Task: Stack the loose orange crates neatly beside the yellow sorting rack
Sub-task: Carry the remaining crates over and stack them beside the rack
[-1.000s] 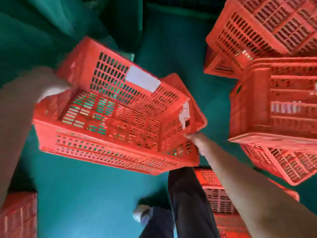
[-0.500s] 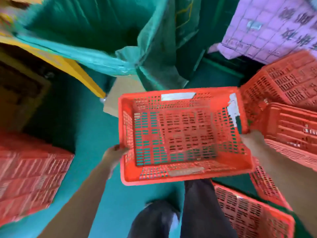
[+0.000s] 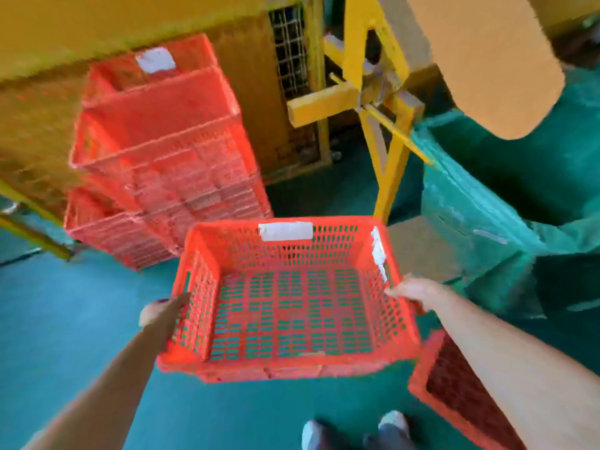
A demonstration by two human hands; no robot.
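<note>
I carry an empty orange crate (image 3: pixel 285 306) level above the green floor, with white labels on its far and right walls. My left hand (image 3: pixel 160 311) grips its left wall and my right hand (image 3: pixel 414 292) grips the rim of its right wall. A blurred stack of orange crates (image 3: pixel 162 151) stands ahead to the left, against the yellow sorting rack (image 3: pixel 376 92). The carried crate is apart from the stack, in front of it and to its right.
Another orange crate (image 3: pixel 454 397) lies on the floor under my right forearm. Green tarpaulin (image 3: pixel 506 222) covers something at the right. A brown cardboard sheet (image 3: pixel 487 60) hangs overhead at top right. My shoes (image 3: pixel 354 430) are at the bottom edge.
The view has swung from the loose crates to the stack by the yellow rack. The crate went from tilted to level in my hands, and my left hand now holds its left wall.
</note>
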